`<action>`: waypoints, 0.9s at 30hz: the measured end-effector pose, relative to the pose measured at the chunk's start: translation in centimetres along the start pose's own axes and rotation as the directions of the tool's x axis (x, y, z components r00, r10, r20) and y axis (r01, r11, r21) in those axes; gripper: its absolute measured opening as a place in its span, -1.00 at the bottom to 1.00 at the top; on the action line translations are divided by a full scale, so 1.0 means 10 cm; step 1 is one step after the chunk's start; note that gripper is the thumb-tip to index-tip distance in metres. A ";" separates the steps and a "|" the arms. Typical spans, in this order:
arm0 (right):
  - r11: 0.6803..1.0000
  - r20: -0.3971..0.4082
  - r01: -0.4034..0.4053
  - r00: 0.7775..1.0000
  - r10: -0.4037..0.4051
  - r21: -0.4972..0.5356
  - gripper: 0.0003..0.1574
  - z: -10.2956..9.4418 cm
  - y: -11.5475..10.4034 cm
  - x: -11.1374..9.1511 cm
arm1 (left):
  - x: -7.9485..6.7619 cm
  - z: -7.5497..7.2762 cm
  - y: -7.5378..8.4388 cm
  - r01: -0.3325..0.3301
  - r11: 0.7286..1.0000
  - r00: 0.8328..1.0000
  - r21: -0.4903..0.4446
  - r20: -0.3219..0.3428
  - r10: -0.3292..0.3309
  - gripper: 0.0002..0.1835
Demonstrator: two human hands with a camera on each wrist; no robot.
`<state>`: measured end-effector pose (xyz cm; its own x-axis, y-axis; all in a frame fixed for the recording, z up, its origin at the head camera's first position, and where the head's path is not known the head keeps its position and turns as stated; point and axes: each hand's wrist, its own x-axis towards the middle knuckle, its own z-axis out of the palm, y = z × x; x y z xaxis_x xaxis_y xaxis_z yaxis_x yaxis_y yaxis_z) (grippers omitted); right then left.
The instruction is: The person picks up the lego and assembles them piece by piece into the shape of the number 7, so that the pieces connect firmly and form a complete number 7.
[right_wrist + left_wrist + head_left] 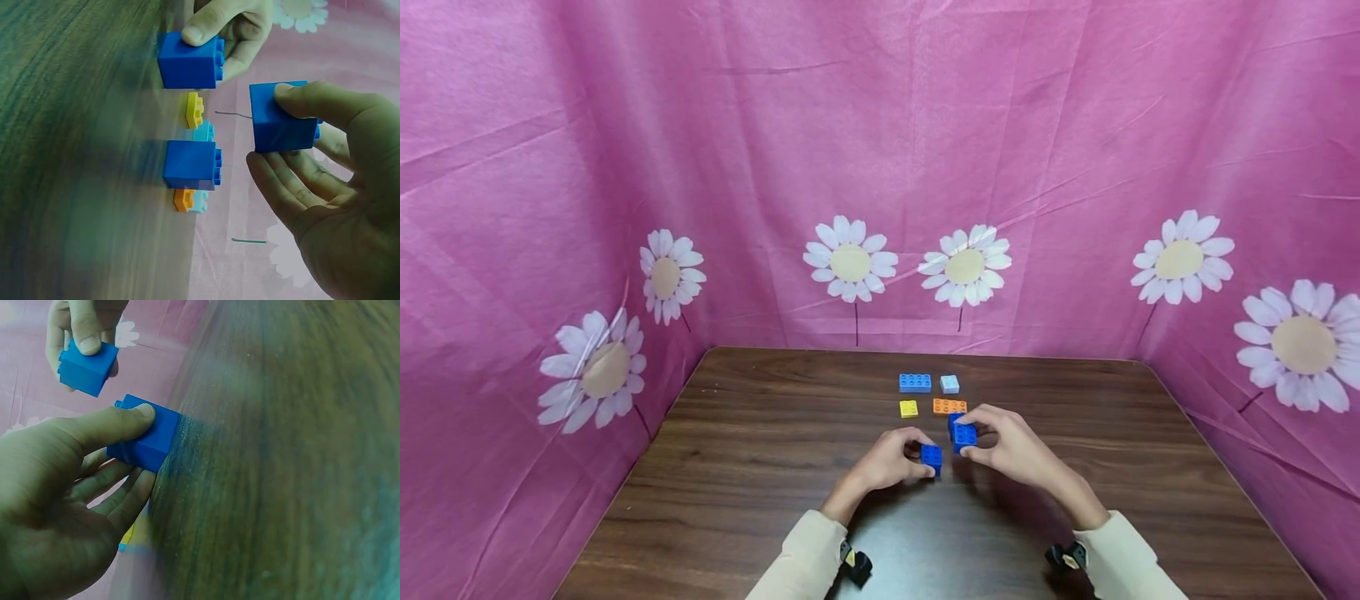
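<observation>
My left hand (889, 458) pinches a dark blue toy building brick (932, 457) between thumb and fingers, low at the tabletop. Its studs point up. To the right, my right hand (1011, 446) grips another dark blue brick (966, 437) by its sides. The right wrist view shows this brick (275, 122) raised above the table, studs upward. A third dark blue brick (189, 164) stands on the table, held by neither hand. In the head view that brick (953, 421) is partly hidden behind the right hand's brick.
Beyond the hands lie a flat yellow brick (908, 408), a long orange brick (950, 406), a long lighter blue brick (915, 382) and a pale blue brick (950, 384). The dark wooden table (737, 467) is surrounded by a pink cloth (760, 167) with daisies.
</observation>
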<state>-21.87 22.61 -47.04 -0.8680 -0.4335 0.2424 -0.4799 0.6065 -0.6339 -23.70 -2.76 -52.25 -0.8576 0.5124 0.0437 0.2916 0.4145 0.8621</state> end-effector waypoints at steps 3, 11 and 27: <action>1.000 0.010 0.019 1.000 -0.019 0.012 -0.52 -0.01 -0.03 0.03 | 0.00 -0.02 0.00 0.008 1.000 1.000 -0.010 0.007 -0.008 -0.73; 1.000 0.039 0.024 0.999 -0.024 0.006 -0.50 -0.04 -0.11 0.12 | 0.00 -0.05 -0.01 0.022 0.999 1.000 -0.029 0.023 -0.021 -0.74; 0.997 0.097 0.065 0.993 -0.062 -0.029 -0.49 -0.01 -0.33 0.34 | 0.01 -0.02 -0.01 0.021 0.999 1.000 -0.034 0.005 -0.021 -0.67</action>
<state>-23.24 19.28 -44.05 -0.8200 -0.5329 0.2087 -0.5389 0.5961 -0.5952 -23.88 -2.94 -52.25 -0.8613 0.5076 0.0233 0.2592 0.3995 0.8793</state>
